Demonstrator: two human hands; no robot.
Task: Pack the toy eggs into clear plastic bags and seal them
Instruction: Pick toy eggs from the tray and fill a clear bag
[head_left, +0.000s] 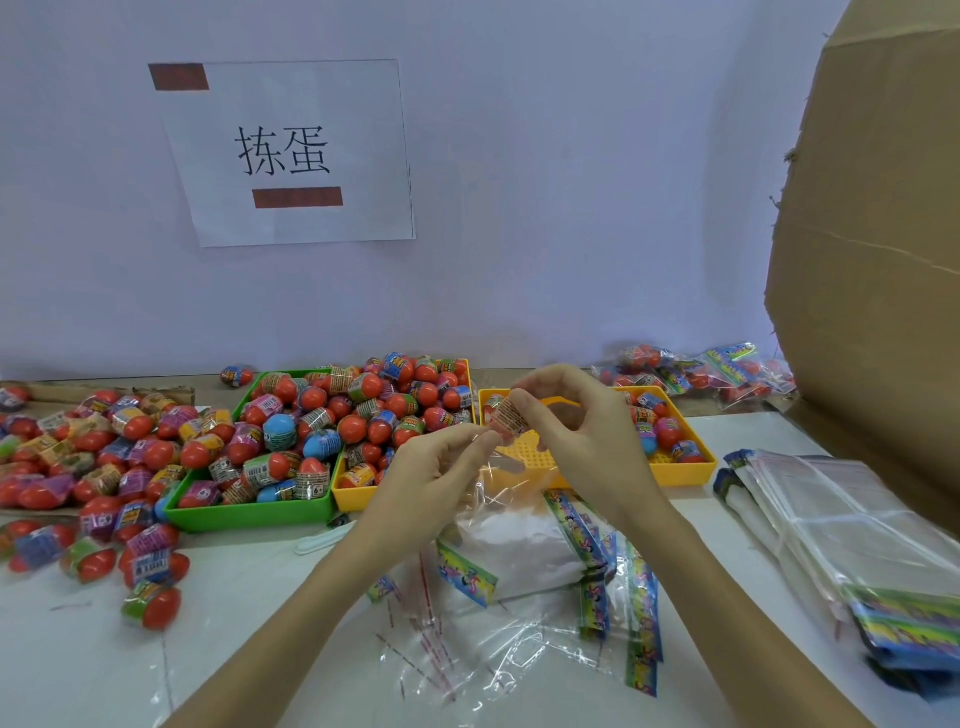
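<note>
The step in hand was loading: the right hand (576, 415) held an egg (509, 418) up over the table, fingers and thumb curled round it, while the left hand (436, 467) pinched the top edge of a clear bag (498, 499) that hung below and between the two hands. The egg sat just at the bag's mouth, touching or nearly touching the left fingertips (480, 441); whether it had already passed the rim was too blurred to tell.

More eggs filled the green tray (249, 514) and lay heaped loose on the table to its left. Behind the hands stood one yellow tray (680, 470) with only a few eggs at its right end, and another (353, 499) between it and the green tray. Packed bags (696, 371) lay by the wall, and a stack of empty bags (841, 514) lay to the right.

By my judgement the next move called for the left pinch to keep the mouth spread while the right hand let the egg slip down inside; the film looked limp and could fold shut, so the opening needed tension. Sealing had not yet been done on this bag
</note>
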